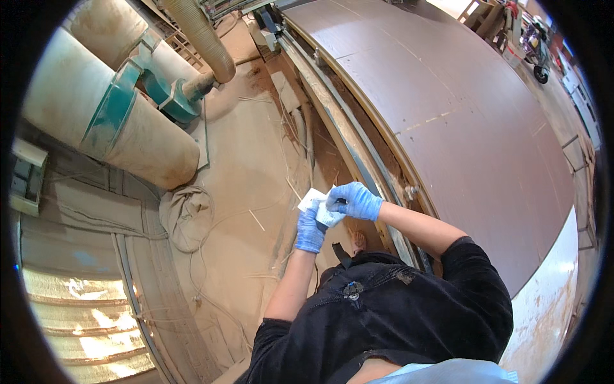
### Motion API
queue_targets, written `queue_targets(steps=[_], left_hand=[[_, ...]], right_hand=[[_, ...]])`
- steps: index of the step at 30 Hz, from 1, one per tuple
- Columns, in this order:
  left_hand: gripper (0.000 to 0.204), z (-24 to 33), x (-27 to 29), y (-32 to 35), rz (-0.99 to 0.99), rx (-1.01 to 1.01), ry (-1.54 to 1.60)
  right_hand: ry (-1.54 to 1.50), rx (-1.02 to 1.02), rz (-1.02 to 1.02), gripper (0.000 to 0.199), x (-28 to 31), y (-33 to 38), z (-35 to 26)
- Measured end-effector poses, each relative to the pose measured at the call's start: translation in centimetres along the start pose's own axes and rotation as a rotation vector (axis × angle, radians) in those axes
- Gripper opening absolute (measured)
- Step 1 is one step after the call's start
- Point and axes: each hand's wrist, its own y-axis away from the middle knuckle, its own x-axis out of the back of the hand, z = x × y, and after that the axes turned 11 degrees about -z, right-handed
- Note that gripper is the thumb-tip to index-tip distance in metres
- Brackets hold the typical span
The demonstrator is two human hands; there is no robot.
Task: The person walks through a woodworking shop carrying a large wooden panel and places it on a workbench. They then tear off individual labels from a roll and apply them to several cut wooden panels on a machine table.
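Note:
In front of my body, my left hand [310, 232], in a blue glove, is closed around a crumpled white piece that looks like folded paper or a thin packet [329, 218]. A flat corner of it sticks out beyond the fingers. My right hand [359, 201], gloved in the same blue, meets it from the right with thumb and fingers pinched together at its edge. A small dark spot shows between those fingers; whether it is an object or a gap I cannot tell. The two hands are touching or nearly so.
A long brown panel [460, 121] lies on a machine bed at the right, with a metal rail [358, 144] along its near side. Dust-collector bags [153, 137] and a ribbed hose [201, 35] stand at the left. Cables and a crumpled cloth sack [187, 217] lie on the dusty floor.

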Motion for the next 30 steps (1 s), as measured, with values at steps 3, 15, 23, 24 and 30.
queue_targets(steps=[3,15,23,24,30], left_hand=[[0.034,-0.5,1.1,-4.7,0.003,-0.054,0.11],[0.029,10.0,1.9,-16.3,0.019,0.277,0.389],[0.03,17.2,5.1,-23.7,-0.107,0.312,0.418],[0.03,18.6,5.0,-23.9,-0.13,0.315,0.446],[0.022,22.3,4.8,-29.1,-0.125,0.386,0.45]], right_hand=[[-0.381,0.029,0.091,0.015,0.8,-2.3,5.3],[0.529,-1.066,0.711,0.03,20.9,-0.1,27.4],[0.888,-1.093,0.526,0.053,12.7,-5.7,24.7],[0.736,-1.069,0.409,0.054,12.6,-7.9,21.5],[-0.299,-0.21,0.398,0.042,11.9,-22.1,10.9]])
